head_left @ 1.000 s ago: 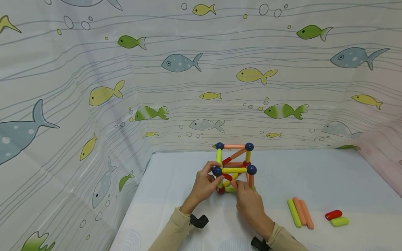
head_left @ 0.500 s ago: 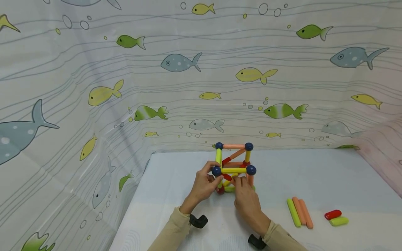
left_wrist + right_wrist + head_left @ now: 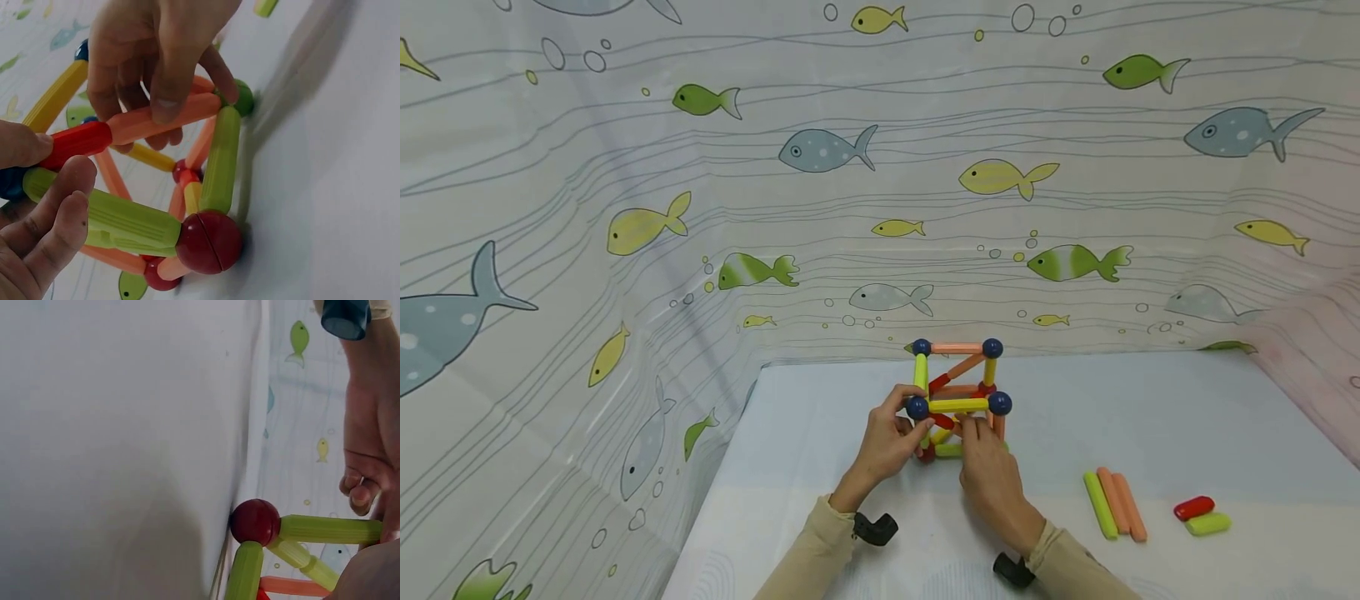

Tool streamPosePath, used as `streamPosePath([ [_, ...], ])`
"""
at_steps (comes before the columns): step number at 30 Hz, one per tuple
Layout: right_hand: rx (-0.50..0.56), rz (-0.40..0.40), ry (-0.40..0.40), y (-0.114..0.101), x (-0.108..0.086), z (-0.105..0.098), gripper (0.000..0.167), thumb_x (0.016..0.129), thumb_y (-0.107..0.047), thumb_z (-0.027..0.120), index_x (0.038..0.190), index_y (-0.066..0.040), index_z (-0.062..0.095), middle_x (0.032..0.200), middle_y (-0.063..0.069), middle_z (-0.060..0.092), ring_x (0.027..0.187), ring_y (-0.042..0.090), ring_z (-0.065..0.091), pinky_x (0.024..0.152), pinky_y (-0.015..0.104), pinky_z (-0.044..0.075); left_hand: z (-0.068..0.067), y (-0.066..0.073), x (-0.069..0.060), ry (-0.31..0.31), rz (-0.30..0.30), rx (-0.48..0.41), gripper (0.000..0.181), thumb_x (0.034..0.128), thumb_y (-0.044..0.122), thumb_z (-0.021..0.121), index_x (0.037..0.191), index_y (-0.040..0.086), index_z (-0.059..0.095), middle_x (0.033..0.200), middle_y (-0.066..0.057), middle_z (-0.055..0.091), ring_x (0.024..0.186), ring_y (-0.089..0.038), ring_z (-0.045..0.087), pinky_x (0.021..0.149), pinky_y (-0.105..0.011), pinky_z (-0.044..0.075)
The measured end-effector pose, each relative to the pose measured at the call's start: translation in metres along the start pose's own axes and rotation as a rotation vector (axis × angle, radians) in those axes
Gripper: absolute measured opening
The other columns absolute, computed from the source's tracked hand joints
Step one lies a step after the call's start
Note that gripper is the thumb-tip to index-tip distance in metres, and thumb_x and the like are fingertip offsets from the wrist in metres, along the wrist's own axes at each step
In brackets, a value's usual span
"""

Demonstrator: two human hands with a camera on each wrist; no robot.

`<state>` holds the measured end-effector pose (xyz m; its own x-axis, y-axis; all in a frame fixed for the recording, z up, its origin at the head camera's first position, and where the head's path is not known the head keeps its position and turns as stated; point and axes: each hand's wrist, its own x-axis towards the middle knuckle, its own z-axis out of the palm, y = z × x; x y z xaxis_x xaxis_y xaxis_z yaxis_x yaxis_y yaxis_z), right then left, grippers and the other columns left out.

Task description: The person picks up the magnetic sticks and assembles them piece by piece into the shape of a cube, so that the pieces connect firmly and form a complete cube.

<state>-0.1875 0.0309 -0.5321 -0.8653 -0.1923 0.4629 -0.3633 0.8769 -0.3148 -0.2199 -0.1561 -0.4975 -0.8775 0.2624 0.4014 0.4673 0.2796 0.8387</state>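
Observation:
A box-shaped frame of magnetic rods and balls (image 3: 958,406) stands on the table. My left hand (image 3: 883,446) grips its near upper-left corner, around a dark blue ball (image 3: 917,407). In the left wrist view, the left thumb presses by a short red rod (image 3: 78,144) that slants off this ball. End to end with it lies an orange rod (image 3: 169,117), which my right hand (image 3: 996,479) pinches. The orange rod's far end meets a green ball (image 3: 244,99), partly behind a right fingertip. A red ball (image 3: 255,522) forms a lower corner in the right wrist view.
To the right on the table lie a long green rod (image 3: 1101,506) and two orange rods (image 3: 1129,508). Further right are a short red rod (image 3: 1194,508) and a short green one (image 3: 1208,524). A fish-printed cloth (image 3: 820,217) hangs behind the table.
My right hand has shifted slightly left and up toward the frame, with the orange rod still pinched. The left hand keeps its grip at the same corner.

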Motion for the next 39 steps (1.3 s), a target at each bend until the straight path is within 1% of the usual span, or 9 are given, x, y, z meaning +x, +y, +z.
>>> streamPosePath([
  [5,-0.027,-0.089,0.102,-0.003,-0.006,-0.019,0.042,0.082,0.003,0.085,0.121,0.003,0.071,0.114,0.017,0.072,0.099,0.03,0.074,0.069,0.041,0.065,0.001,-0.002,-0.001,0.001,0.03,-0.003,0.039,0.0974,0.005,0.076,0.133,0.009,0.059,0.114,-0.02,0.074,0.049,-0.038,0.064,0.047,-0.023,0.054],
  [8,0.014,-0.126,0.177,0.0,-0.006,-0.04,0.027,0.08,-0.004,0.091,0.102,0.001,0.077,0.097,0.012,0.074,0.081,0.023,0.073,0.062,0.033,0.063,0.0,-0.003,-0.001,0.004,0.058,0.004,0.039,0.0976,0.004,0.075,0.133,0.01,0.059,0.115,-0.02,0.074,0.049,-0.039,0.063,0.046,-0.024,0.053],
  [10,0.069,-0.094,0.161,0.008,-0.001,-0.055,0.02,0.079,-0.008,0.093,0.09,-0.002,0.078,0.083,0.008,0.073,0.064,0.015,0.064,0.052,0.027,0.055,0.0,-0.003,0.0,0.007,0.066,0.01,0.039,0.098,0.004,0.075,0.134,0.008,0.059,0.115,-0.02,0.074,0.049,-0.039,0.063,0.045,-0.024,0.053],
  [13,0.129,0.034,0.012,0.032,0.009,-0.068,0.02,0.081,-0.016,0.091,0.079,-0.007,0.073,0.069,0.002,0.067,0.053,0.011,0.052,0.047,0.024,0.041,0.0,-0.003,0.002,0.008,0.066,0.012,0.04,0.0977,0.002,0.074,0.134,0.006,0.058,0.115,-0.02,0.073,0.049,-0.039,0.063,0.046,-0.025,0.053],
  [17,0.219,0.173,-0.226,0.074,0.017,-0.066,0.034,0.083,-0.029,0.09,0.095,-0.006,0.068,0.082,0.005,0.068,0.064,0.015,0.055,0.056,0.028,0.045,0.002,-0.003,0.002,0.002,0.064,0.015,0.041,0.097,0.0,0.074,0.134,0.01,0.058,0.115,-0.02,0.074,0.05,-0.039,0.063,0.047,-0.024,0.053],
  [21,0.43,0.16,-0.334,0.105,0.02,-0.046,0.062,0.083,-0.032,0.092,0.128,-0.002,0.061,0.119,0.019,0.069,0.075,0.014,0.064,0.064,0.029,0.054,0.002,-0.002,0.001,0.007,0.073,0.029,0.042,0.0966,-0.001,0.074,0.133,0.012,0.059,0.114,-0.019,0.074,0.049,-0.034,0.064,0.047,-0.022,0.052],
  [24,0.586,0.102,-0.375,0.115,0.019,-0.028,0.063,0.085,-0.029,0.091,0.134,-0.003,0.06,0.127,0.021,0.067,0.074,0.01,0.065,0.061,0.026,0.056,0.001,-0.003,-0.001,0.01,0.078,0.037,0.04,0.0974,0.001,0.074,0.133,0.012,0.059,0.113,-0.019,0.074,0.049,-0.031,0.064,0.047,-0.022,0.053],
  [31,0.655,-0.112,-0.218,0.116,0.016,-0.008,0.026,0.083,-0.011,0.091,0.098,-0.012,0.07,0.101,0.005,0.075,0.067,0.003,0.061,0.056,0.023,0.053,0.001,-0.004,-0.001,0.008,0.076,0.046,0.04,0.0982,0.005,0.075,0.134,0.012,0.058,0.114,-0.017,0.074,0.049,-0.027,0.064,0.048,-0.022,0.054],
  [39,0.61,-0.113,-0.173,0.115,0.016,-0.007,0.025,0.081,-0.008,0.092,0.091,-0.016,0.071,0.097,0.002,0.077,0.064,0.001,0.061,0.056,0.022,0.054,0.001,-0.003,-0.001,0.01,0.055,0.048,0.041,0.0976,0.004,0.075,0.134,0.009,0.059,0.116,-0.016,0.074,0.049,-0.02,0.063,0.049,-0.023,0.054],
])
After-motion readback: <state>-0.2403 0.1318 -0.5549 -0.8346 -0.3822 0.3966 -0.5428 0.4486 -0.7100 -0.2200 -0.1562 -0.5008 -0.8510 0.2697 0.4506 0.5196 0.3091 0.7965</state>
